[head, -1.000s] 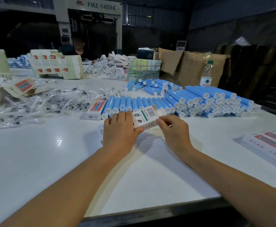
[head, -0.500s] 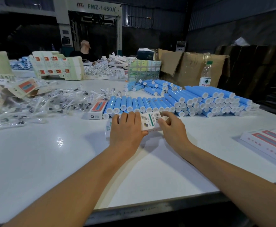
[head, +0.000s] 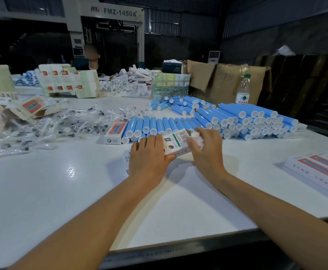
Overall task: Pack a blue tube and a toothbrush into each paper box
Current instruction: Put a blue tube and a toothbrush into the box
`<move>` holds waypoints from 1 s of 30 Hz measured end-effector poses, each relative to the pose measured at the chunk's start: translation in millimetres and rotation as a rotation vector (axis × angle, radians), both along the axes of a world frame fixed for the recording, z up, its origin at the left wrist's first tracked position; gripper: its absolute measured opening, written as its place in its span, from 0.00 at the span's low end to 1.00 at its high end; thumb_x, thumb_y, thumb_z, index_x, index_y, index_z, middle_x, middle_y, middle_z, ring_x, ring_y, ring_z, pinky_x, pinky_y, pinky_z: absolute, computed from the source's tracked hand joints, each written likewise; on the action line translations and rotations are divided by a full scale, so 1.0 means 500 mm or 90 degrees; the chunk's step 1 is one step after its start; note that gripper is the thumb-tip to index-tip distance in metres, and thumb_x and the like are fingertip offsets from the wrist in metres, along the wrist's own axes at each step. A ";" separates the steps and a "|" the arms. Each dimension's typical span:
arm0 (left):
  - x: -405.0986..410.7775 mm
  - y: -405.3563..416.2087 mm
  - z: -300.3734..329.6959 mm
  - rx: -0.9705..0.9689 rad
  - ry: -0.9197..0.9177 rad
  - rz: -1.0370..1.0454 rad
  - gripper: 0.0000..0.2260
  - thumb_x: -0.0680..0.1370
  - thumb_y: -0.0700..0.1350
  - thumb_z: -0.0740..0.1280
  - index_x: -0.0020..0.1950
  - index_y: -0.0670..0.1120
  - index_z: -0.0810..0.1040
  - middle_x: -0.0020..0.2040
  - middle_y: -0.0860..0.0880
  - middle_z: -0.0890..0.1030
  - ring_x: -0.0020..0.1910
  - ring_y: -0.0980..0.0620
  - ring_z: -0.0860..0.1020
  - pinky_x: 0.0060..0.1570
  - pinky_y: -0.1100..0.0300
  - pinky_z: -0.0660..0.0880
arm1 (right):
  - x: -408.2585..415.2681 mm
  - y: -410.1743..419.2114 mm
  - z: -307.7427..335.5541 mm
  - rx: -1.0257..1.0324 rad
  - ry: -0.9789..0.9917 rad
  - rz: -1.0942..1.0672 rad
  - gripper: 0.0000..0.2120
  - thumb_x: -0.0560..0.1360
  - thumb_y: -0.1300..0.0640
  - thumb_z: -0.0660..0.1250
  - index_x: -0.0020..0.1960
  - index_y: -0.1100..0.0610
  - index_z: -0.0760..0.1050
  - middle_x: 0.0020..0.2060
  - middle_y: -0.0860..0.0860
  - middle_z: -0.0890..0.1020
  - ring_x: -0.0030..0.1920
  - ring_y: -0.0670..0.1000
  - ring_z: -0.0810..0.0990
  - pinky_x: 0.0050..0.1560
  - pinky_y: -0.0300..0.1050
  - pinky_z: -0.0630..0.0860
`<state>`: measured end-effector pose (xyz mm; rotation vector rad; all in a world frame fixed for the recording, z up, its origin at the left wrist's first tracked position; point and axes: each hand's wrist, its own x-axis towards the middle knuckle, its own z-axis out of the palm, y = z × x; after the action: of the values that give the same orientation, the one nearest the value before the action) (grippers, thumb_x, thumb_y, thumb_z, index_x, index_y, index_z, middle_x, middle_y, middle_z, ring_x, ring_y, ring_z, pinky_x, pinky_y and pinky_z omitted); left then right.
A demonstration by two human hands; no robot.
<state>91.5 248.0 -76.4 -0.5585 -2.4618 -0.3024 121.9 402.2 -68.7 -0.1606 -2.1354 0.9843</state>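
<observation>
Honestly, loads left: both hands, left (head: 147, 152) and right (head: 206, 151), grip one white printed paper box (head: 175, 142) just above the white counter (head: 62, 191). Behind it sit heaps of unpacked blue plastic tubes (head: 237, 119) and bagged toothbrushes (head: 62, 125), while only a few closed boxes (head: 318, 168) lie at right.

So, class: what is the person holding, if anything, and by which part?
A paper box: the left hand grips its near end, while the right hand works at its far end.

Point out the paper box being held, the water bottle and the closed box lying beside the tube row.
paper box (head: 175, 140): head view, on its printed barcode face.
water bottle (head: 243, 90): head view, on its clear body.
closed box (head: 114, 132): head view, on its red top panel.
</observation>
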 end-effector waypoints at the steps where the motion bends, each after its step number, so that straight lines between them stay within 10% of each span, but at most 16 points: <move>1: 0.000 0.000 0.001 0.015 -0.006 -0.005 0.29 0.78 0.62 0.57 0.72 0.46 0.59 0.66 0.49 0.68 0.64 0.48 0.67 0.61 0.55 0.62 | 0.001 0.003 0.006 -0.053 0.021 -0.019 0.24 0.75 0.53 0.68 0.69 0.54 0.67 0.58 0.48 0.66 0.61 0.48 0.66 0.57 0.36 0.64; 4: 0.001 0.000 0.002 0.027 -0.007 -0.014 0.29 0.78 0.62 0.57 0.72 0.47 0.59 0.66 0.49 0.69 0.63 0.49 0.67 0.61 0.55 0.62 | 0.001 0.010 0.022 -0.458 -0.040 0.111 0.31 0.73 0.57 0.71 0.72 0.53 0.61 0.62 0.52 0.72 0.60 0.52 0.73 0.59 0.48 0.73; 7: 0.001 0.002 -0.001 0.005 -0.008 -0.023 0.29 0.78 0.62 0.57 0.73 0.46 0.58 0.66 0.49 0.68 0.64 0.49 0.66 0.63 0.55 0.61 | 0.000 0.012 0.026 -0.846 -0.163 0.329 0.18 0.76 0.62 0.66 0.64 0.62 0.72 0.55 0.62 0.81 0.56 0.60 0.80 0.52 0.55 0.79; 19: 0.020 0.019 -0.007 -0.064 0.030 -0.071 0.27 0.80 0.59 0.55 0.73 0.43 0.59 0.66 0.46 0.68 0.62 0.47 0.67 0.59 0.55 0.61 | 0.008 -0.006 -0.008 -0.097 -0.140 0.131 0.08 0.79 0.62 0.55 0.44 0.61 0.71 0.40 0.54 0.79 0.31 0.47 0.79 0.25 0.38 0.75; 26: 0.023 0.021 -0.003 -0.104 0.032 -0.076 0.29 0.80 0.58 0.54 0.74 0.41 0.58 0.67 0.44 0.68 0.64 0.45 0.67 0.60 0.54 0.62 | 0.012 -0.029 -0.011 -0.107 -0.151 0.146 0.08 0.81 0.60 0.53 0.47 0.56 0.69 0.39 0.49 0.78 0.28 0.39 0.77 0.25 0.32 0.70; 30: 0.014 0.013 0.002 -0.065 0.026 -0.092 0.30 0.78 0.61 0.56 0.73 0.44 0.58 0.66 0.47 0.68 0.63 0.48 0.66 0.59 0.57 0.60 | 0.017 -0.028 -0.002 -0.193 -0.159 0.202 0.09 0.82 0.55 0.54 0.56 0.56 0.71 0.46 0.54 0.82 0.43 0.49 0.83 0.39 0.45 0.80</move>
<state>98.5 254.5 -75.6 -0.7815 -2.4126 -0.2206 130.5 388.2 -69.6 -0.0965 -2.2688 1.5435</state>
